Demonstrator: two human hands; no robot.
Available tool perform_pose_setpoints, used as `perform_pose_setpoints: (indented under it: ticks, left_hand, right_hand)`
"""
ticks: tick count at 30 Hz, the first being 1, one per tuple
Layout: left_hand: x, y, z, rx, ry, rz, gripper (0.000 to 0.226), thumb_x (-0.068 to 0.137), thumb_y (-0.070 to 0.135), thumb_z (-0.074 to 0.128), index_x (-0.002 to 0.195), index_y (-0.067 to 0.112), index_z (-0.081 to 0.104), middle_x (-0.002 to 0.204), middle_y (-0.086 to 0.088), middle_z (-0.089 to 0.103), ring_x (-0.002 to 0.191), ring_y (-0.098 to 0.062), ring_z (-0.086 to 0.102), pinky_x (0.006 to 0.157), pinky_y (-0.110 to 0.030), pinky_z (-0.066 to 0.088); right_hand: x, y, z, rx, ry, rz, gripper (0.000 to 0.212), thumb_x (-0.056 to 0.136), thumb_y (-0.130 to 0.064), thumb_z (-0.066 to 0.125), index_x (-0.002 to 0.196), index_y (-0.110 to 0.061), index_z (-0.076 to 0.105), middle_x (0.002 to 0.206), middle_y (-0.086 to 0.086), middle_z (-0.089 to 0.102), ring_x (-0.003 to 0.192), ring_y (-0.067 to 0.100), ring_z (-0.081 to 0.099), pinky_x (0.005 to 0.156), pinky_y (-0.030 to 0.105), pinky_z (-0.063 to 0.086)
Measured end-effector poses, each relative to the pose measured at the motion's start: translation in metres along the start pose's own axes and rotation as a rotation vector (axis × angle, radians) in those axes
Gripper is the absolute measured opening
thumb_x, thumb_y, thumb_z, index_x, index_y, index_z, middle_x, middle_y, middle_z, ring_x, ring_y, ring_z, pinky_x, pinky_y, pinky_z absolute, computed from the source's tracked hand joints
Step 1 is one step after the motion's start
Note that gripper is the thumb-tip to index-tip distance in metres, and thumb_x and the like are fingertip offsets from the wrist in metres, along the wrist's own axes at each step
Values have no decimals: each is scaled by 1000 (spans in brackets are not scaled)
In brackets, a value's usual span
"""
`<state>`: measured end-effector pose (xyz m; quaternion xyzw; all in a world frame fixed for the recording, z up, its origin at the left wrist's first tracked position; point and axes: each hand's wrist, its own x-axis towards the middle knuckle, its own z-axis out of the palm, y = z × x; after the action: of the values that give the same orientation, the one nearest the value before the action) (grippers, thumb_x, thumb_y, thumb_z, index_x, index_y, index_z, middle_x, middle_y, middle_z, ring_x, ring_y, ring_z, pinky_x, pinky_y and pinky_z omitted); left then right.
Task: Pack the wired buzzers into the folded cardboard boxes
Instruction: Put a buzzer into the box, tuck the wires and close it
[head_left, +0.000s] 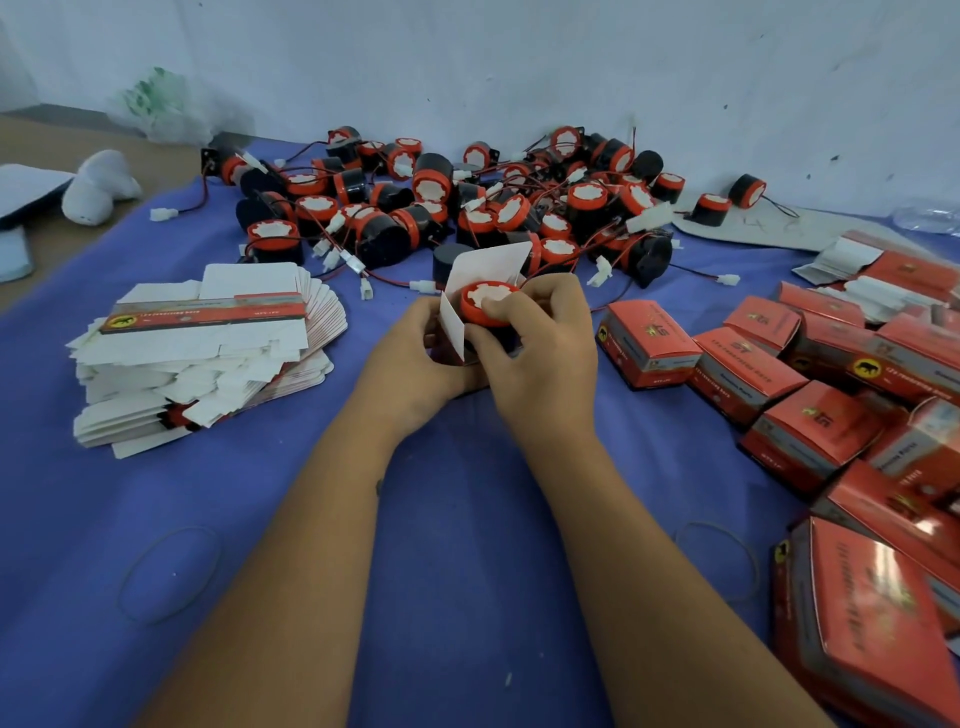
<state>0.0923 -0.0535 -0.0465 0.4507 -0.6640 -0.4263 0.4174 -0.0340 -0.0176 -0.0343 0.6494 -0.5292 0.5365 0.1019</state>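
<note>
Lying across a blue cloth (467, 519), head view, the following items are showing.

Item, left hand (415, 353): fingers are curling round the lower part of an open cardboard box (453, 325), gripping it just above the cloth at centre. White flaps of the box are standing up and leaning away from the person.

Item, right hand (540, 343): fingers and thumb are pinching a buzzer (488, 304), red cap with white centre facing up, its black body sitting partly inside the box mouth. How deep it is sitting cannot be told; the hands are hiding the box walls.

Item, heap of loose buzzers (467, 208): black bodies, red caps, red-and-black wires with white plugs, lying tangled at the far side of the cloth against a pale wall (519, 62).

Item, stack of flat unfolded boxes (208, 343): lying left of the hands, white sides mostly up, one printed red strip showing on top.

Item, closed red boxes (779, 379): piling up at the right, many touching or overlapping.

Item, two rubber bands (169, 574): lying flat on the cloth, one near each forearm.

Item, white plastic bag (156, 104): sitting at far left by the wall.
</note>
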Motion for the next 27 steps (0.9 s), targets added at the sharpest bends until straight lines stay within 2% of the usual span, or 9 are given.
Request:
perform_pose_setpoints:
  ticks: [3,11,14,17,20,22,23,25,27]
  left_hand:
    - [-1,1,0,36,-42,22,61,74,13,82,113,45,47,106,22,61,102,-2,59,76,-14,48]
    - [2,-3,-1,24,-98,17,58,73,12,83,106,45,49,110,17,63,105,-11,63,86,-32,57]
    - [3,-4,-1,7,-41,11,55,72,13,82,104,43,48,104,19,62,98,-7,63,78,-26,54]
    - [4,-6,-1,-22,24,-10,54,69,16,80,109,34,50,100,17,62,92,-5,62,73,-24,51]
    - [4,-5,-2,-8,48,-20,58,70,19,81,118,27,49,103,16,62,95,-4,61,76,-24,51]
    - [4,-5,-3,-13,47,-21,60,70,22,84,118,29,48,104,18,61,94,2,59,75,-17,50]
    - [4,-4,-3,-13,43,-22,61,70,23,85,118,30,48,104,20,60,93,4,58,72,-13,48]
    - [4,-4,-3,-2,45,-30,61,72,22,85,118,32,47,104,23,58,92,7,56,69,-9,45]
    - [4,-4,-3,13,62,-33,59,74,19,84,118,31,46,103,24,56,91,8,54,69,-9,43]
  right_hand:
    - [2,-1,-1,0,-12,28,17,73,-9,79,83,0,67,94,16,57,86,34,54,65,40,51]
    - [8,-3,-1,44,-107,108,13,76,-12,80,83,-4,71,98,10,58,91,30,54,71,37,51]
    - [4,-1,-1,100,-179,99,8,82,-11,74,79,-5,70,92,7,58,85,24,55,67,29,47]
    - [-1,1,0,84,-277,110,21,89,-17,64,71,-6,64,78,2,55,75,20,50,64,29,40]
    - [-2,2,2,-43,-297,92,26,91,-20,59,68,-10,62,71,-3,54,75,16,47,80,28,30]
    - [-2,4,0,-33,-248,97,25,91,-18,57,68,-10,63,71,-5,57,79,15,48,84,29,30]
    - [-2,4,-1,7,-185,106,24,90,-15,57,67,-8,62,70,-2,58,77,16,48,80,31,34]
    - [-2,3,-4,115,5,202,27,88,-12,54,61,-7,53,63,1,54,69,19,45,66,33,37]
    - [2,0,-7,282,212,404,33,89,-12,54,59,-18,41,56,-11,42,59,11,37,55,28,32]
